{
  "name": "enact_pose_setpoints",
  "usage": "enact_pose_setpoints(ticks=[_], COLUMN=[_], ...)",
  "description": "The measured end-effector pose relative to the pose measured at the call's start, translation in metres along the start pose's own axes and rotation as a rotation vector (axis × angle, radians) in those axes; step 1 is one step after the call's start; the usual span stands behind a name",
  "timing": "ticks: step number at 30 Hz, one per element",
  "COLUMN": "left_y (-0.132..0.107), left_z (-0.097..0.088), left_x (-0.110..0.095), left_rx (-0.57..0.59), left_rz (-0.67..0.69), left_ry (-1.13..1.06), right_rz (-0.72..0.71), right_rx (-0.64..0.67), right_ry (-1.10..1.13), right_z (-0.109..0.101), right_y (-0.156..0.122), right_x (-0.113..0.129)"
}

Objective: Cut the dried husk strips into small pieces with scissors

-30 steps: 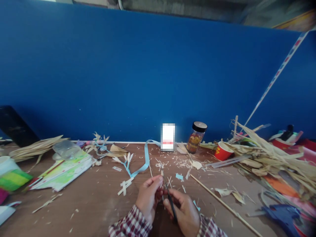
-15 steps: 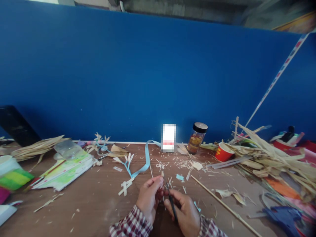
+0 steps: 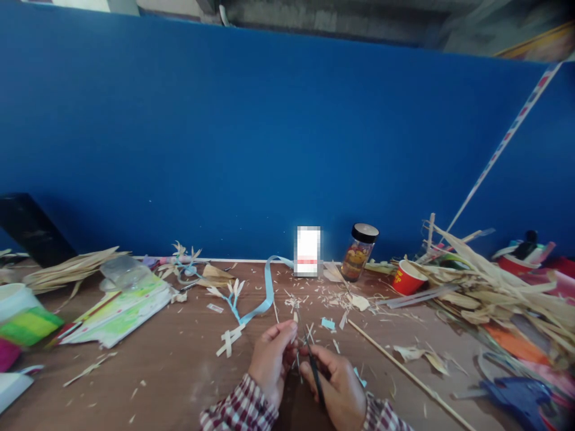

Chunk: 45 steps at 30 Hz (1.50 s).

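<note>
My left hand (image 3: 271, 355) is closed in a pinch on a small pale straw piece (image 3: 295, 319) held upright above the wooden table (image 3: 171, 371). Close beside it, my right hand (image 3: 338, 386) grips small dark scissors (image 3: 313, 365) whose tips point up at the straw piece. Both hands are low in the middle of the view, in checked sleeves. Straw scraps (image 3: 332, 296) lie scattered just beyond them.
A light blue ribbon (image 3: 268, 292) curls ahead, with a jar with a black lid (image 3: 358, 251), a red paper cup (image 3: 406, 277) and a big heap of dried husks (image 3: 489, 287) to the right. A thin stick (image 3: 404, 371) lies diagonally. Papers (image 3: 114, 311) lie left. A blue wall stands behind.
Both hands have stayed nearly in place; the scissors' tips have shifted slightly at the straw piece. The view has tilted down a little.
</note>
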<state>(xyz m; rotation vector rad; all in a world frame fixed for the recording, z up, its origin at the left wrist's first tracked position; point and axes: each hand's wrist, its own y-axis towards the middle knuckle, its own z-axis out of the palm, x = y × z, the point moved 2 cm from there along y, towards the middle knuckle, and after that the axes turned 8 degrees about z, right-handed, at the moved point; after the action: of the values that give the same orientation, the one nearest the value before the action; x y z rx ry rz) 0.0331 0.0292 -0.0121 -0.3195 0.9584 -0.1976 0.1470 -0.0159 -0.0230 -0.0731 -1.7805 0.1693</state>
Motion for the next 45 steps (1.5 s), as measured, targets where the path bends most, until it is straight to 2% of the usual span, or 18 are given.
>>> enact_pose_setpoints(ticks=[7,13,23,36,45], left_y=[-0.0007,-0.0003,-0.0003,0.0001,0.0004], left_z=[0.0001,-0.0001,-0.0008,0.002,-0.0002], left_x=[-0.0008,0.0023,0.0047,0.0048,0.0045], left_rx=[-0.015,0.013,0.056,0.132,0.119], left_rz=[-0.011,-0.03,-0.076,-0.027,-0.015], left_ry=[0.007,0.013,-0.035,-0.065,-0.022], right_rz=[0.021,-0.003,0.001,0.0,-0.01], right_rx=[-0.009,0.023,-0.007,-0.004,0.016], right_ry=[0.17,0.184,0.155,0.195,0.199], right_z=[-0.0001,0.0011,0.0017,0.001,0.0], right_y=[0.0044,0.004,0.0033,0.0045,0.0031], right_x=[-0.0075,-0.0062,0.0004,-0.0066,-0.0012])
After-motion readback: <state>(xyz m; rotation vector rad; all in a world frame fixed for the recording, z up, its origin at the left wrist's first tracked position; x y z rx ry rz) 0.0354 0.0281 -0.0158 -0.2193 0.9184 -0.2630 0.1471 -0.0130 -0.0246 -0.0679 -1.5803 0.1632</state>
